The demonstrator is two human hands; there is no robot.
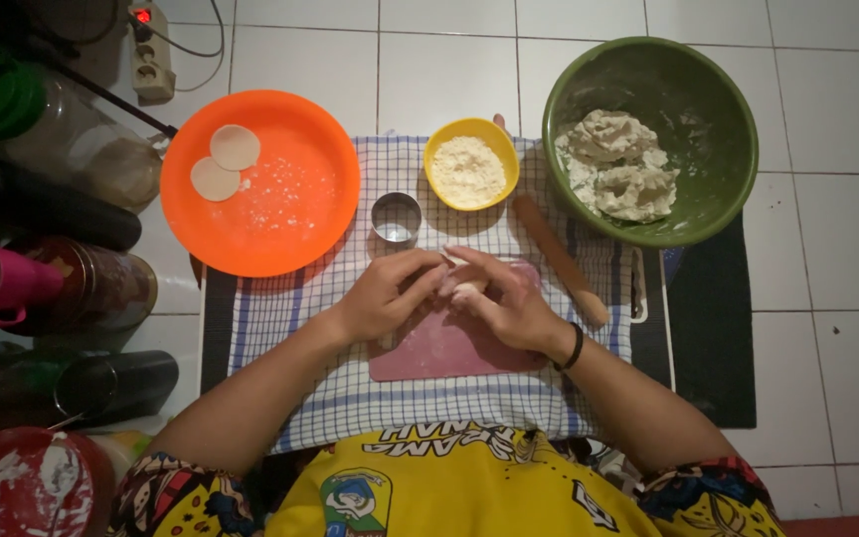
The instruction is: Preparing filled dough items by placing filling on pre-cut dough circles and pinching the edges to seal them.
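Overhead view of my two hands at work on the tiled floor (827, 119). My left hand (382, 295) and right hand (506, 301) meet fingertip to fingertip over the far end of a pink board (439, 350), and together they close around a small piece of dough (466, 289); only a pale sliver of it shows between my fingers, so its shape cannot be told. Both hands are curled and gripping, neither lying flat. A dark band (574, 348) circles my right wrist.

The board lies under my hands on a blue-and-white checked cloth (350, 398). Just beyond my left hand stands a small round metal cutter (396, 218), upright and apart from my fingers. Beyond my right hand sits a yellow bowl of flour (470, 164). A wooden rolling pin (559, 259) lies slantwise just outside my right hand, close to my knuckles but apart from them. Farther out beyond my right hand is a large green bowl (718, 109) holding a rough mass of dough (618, 164). Beyond and outside my left hand rests an orange plate (280, 229), dusted with flour, with two flat dough rounds (226, 162) overlapping near its far rim. Jars and cups (62, 149) crowd the dark area well outside my left hand.
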